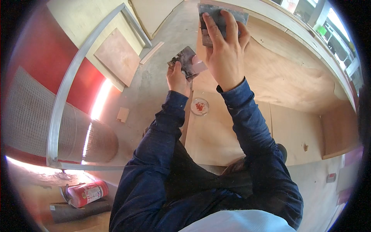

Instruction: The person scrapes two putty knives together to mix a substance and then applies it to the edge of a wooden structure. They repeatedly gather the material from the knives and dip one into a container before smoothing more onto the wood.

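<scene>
My right hand (223, 50) presses a flat grey metal scraper blade (216, 17) against the plywood panel (278, 77) in front of me, fingers spread over the blade. My left hand (177, 79) holds a second dark scraper blade (184, 62) by its lower edge, just left of the right hand; a lump of pink putty (199, 65) sits on it. A small round dish (199, 106) with red paste rests on the lower plywood sheet between my forearms. Both sleeves are dark blue.
A roll of wire mesh (50, 123) and a long metal frame (73, 73) lie at left on the concrete floor. A red fire extinguisher (87, 193) lies at bottom left. Plywood offcuts (118, 56) lean at the upper left. Windows run along the upper right.
</scene>
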The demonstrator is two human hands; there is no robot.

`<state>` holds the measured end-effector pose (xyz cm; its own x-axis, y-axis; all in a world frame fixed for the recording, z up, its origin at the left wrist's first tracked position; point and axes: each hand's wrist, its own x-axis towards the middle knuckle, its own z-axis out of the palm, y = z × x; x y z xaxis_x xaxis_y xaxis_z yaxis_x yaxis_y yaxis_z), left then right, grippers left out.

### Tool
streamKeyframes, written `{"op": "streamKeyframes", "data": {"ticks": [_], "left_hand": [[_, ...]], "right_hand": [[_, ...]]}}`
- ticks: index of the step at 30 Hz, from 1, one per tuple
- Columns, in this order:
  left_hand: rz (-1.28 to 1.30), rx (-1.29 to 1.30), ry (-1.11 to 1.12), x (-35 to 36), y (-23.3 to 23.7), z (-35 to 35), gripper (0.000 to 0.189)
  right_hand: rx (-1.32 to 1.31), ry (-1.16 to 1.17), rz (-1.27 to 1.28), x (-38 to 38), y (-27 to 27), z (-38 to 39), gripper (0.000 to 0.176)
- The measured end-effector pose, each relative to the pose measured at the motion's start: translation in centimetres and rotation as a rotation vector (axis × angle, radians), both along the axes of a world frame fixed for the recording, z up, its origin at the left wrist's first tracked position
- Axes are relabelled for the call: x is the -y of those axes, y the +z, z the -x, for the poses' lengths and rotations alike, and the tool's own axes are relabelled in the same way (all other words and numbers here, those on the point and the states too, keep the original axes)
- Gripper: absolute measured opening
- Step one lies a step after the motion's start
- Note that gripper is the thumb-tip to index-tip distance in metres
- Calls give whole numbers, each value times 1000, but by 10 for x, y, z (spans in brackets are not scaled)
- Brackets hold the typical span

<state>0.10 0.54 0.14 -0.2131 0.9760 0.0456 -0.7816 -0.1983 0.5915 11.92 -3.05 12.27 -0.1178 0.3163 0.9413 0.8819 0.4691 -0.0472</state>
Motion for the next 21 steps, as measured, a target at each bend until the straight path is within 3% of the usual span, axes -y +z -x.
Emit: {"op": "streamKeyframes", "data": {"ticks": [12, 21], "left_hand": [[-38, -2, -32, -9, -11, 3, 20], [35, 3, -23, -8, -9, 4, 21]], "right_hand": [[54, -70, -128, -13, 7, 7, 61], [-5, -36, 23, -6, -5, 4, 65]]}}
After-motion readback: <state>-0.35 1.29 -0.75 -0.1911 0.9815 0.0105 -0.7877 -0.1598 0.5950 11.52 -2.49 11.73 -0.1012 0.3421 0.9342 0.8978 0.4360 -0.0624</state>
